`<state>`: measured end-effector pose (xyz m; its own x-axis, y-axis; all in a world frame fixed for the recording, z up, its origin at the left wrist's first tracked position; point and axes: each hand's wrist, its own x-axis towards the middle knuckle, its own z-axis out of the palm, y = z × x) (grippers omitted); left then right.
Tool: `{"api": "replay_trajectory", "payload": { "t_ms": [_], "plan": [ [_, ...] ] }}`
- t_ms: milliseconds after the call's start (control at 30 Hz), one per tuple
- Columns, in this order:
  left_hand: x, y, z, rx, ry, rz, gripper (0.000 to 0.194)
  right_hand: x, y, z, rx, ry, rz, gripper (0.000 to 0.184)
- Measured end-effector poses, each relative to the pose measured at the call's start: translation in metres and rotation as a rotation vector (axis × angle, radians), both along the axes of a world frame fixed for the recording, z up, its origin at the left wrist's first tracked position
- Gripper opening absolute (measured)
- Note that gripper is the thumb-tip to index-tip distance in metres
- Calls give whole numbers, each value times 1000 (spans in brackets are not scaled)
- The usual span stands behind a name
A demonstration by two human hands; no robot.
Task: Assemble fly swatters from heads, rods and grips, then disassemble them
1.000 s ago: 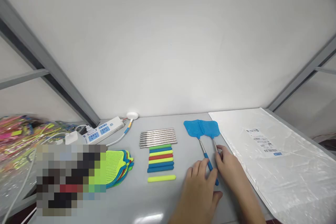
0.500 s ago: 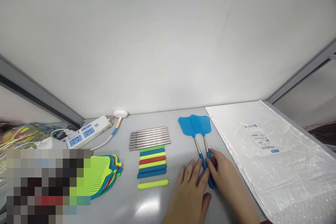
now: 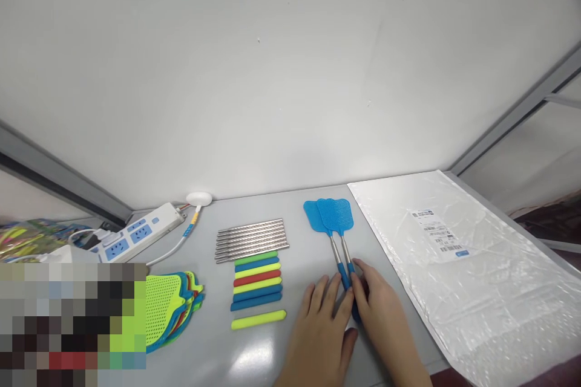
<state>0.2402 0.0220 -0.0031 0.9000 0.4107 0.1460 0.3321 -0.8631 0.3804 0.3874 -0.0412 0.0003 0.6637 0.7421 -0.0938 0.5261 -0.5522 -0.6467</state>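
Observation:
Two blue fly swatters with silver rods and blue handles lie side by side on the grey table, their heads overlapping. My left hand (image 3: 320, 329) rests flat with fingers stretched out, the index fingertip by the handle of the left fly swatter (image 3: 312, 217). My right hand (image 3: 381, 314) is closed, thumb and fingers round the handle of the right fly swatter (image 3: 343, 216); its handle end is partly hidden. Left of my hands, several coloured handles (image 3: 258, 282) lie in a row, with a lone yellow handle (image 3: 258, 320) nearer me. Several metal rods (image 3: 252, 239) lie just behind them.
A stack of perforated swatter heads (image 3: 166, 302) lies at the left, partly behind a blurred patch. A white power strip (image 3: 140, 233) and cable sit behind it. On the right is a labelled white plastic mailer (image 3: 408, 242). A white wall (image 3: 281, 84) stands behind the table.
The right fly swatter has come slightly left with my right hand, so the heads overlap more. My left hand stays beside the handles. The whole view has shifted a little.

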Motion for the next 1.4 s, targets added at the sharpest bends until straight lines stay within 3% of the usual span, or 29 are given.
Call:
{"api": "replay_trajectory", "payload": {
  "t_ms": [633, 867, 1067, 1400],
  "plan": [
    [-2, -1, 2, -34, -30, -11, 56, -4, -2, 3, 5, -1, -26, 41],
    [-6, 1, 7, -79, -203, 36, 49, -18, -2, -4, 77, -91, -86, 54],
    [-44, 18, 16, -55, -493, 197, 27, -35, 5, -12, 44, -358, -36, 49],
    [-123, 41, 21, -53, -690, 541, 18, -36, 13, -31, -80, -529, -56, 49]
  ]
}}
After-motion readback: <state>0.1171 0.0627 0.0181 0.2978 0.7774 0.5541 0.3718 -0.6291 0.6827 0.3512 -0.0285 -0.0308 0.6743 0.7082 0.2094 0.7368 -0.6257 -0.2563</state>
